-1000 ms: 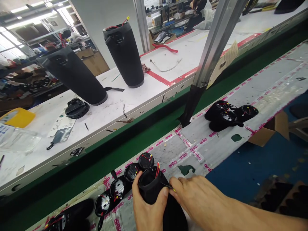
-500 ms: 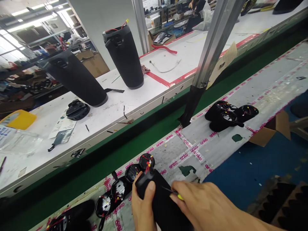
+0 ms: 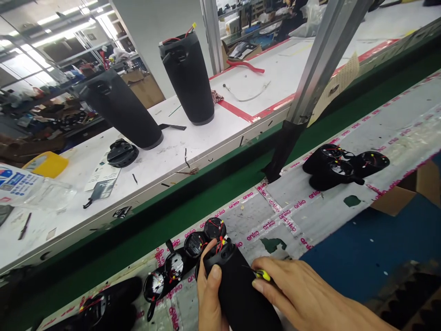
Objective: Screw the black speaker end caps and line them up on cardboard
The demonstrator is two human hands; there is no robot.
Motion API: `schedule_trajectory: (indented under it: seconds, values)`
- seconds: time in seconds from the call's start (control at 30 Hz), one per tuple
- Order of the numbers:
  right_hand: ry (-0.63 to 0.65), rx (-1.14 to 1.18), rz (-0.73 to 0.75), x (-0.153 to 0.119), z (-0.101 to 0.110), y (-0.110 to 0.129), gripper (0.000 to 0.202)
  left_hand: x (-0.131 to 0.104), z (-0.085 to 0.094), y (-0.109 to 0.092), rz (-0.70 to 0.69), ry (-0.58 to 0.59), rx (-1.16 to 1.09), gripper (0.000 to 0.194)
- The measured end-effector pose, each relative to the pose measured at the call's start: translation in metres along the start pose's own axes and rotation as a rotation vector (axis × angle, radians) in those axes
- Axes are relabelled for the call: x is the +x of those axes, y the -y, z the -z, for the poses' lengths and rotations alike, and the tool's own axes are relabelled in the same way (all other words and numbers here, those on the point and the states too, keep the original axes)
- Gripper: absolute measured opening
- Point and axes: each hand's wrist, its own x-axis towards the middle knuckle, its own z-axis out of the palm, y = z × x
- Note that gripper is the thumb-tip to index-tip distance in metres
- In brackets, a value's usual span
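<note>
Low in the view I hold a black cylindrical speaker (image 3: 243,287), tilted, with red wires and small connectors at its upper end. My left hand (image 3: 211,294) is wrapped round its left side, thumb across the front near the rim. In my right hand (image 3: 280,285) is a small tool with a yellow-and-black handle (image 3: 263,275), pinched between thumb and fingers. The tool's thin dark tip points at the speaker's side; I cannot tell whether it touches or what kind of tool it is. Just beyond my left hand stand several more black speakers (image 3: 195,244) with open, wired ends.
Three more speakers (image 3: 341,168) stand at right on the taped bench (image 3: 296,207). Across the green belt (image 3: 193,209), a white table (image 3: 220,131) bears two tall speakers (image 3: 189,78), a black cap (image 3: 122,153) and a yellow tape roll (image 3: 46,164). A metal post (image 3: 317,69) rises between.
The camera view has shifted, so most things sit further right. The speaker's wired top has turned more into view. The tool's tip has moved back towards the speaker's right edge.
</note>
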Motion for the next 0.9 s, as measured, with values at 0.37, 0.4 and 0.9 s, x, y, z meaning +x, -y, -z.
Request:
schedule_trajectory:
  seconds: [0.37, 0.4, 0.9]
  values:
    - [0.088, 0.258, -0.356, 0.007, -0.009, -0.042, 0.038, 0.022, -0.026, 0.006, -0.155, 0.045, 0.286, 0.090]
    - [0.069, 0.261, -0.386, 0.009, -0.008, -0.050, 0.038, 0.029, -0.032, 0.012, -0.226, 0.068, 0.416, 0.086]
    - [-0.398, -0.226, -0.822, 0.051, 0.075, -0.283, 0.044, 0.104, -0.069, 0.062, -1.068, 0.112, 1.866, 0.053]
